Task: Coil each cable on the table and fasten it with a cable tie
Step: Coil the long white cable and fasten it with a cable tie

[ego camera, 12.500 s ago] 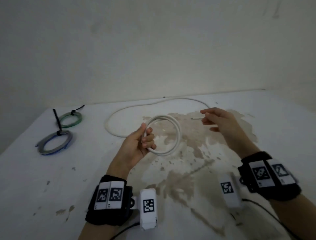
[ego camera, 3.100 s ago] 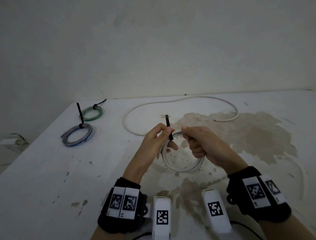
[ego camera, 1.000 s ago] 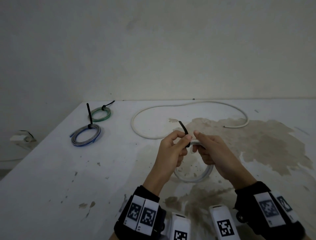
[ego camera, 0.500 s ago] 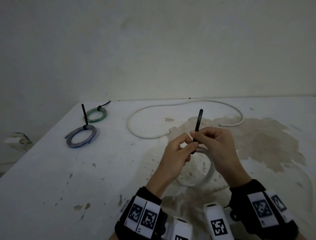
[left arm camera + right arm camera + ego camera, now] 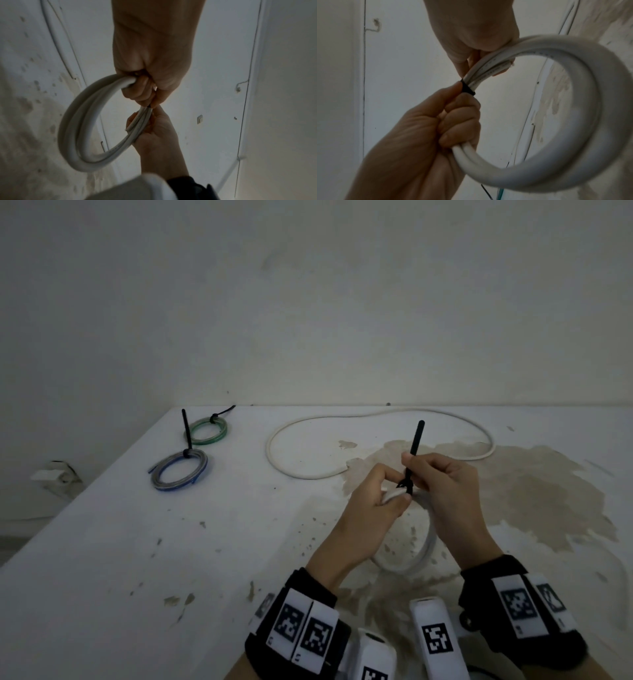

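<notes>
A white cable coil hangs between both hands above the table. My left hand grips the coil's top, fingers curled round the strands. A black cable tie is looped round the coil; its band sits tight against the strands beside the left thumb. My right hand pinches the tie's tail, which stands upright above the fingers. The tie's head is hidden behind the fingers. In the left wrist view the right hand lies along the coil's cut end.
A long loose white cable lies in a wide loop at the back of the table. At the far left lie a green coil and a blue-grey coil, each bound with a black tie. The left table edge runs diagonally.
Over the last second the tie's tail has gone from short and tilted to long and upright, drawn up by the right hand. The left hand keeps its grip on the coil.
</notes>
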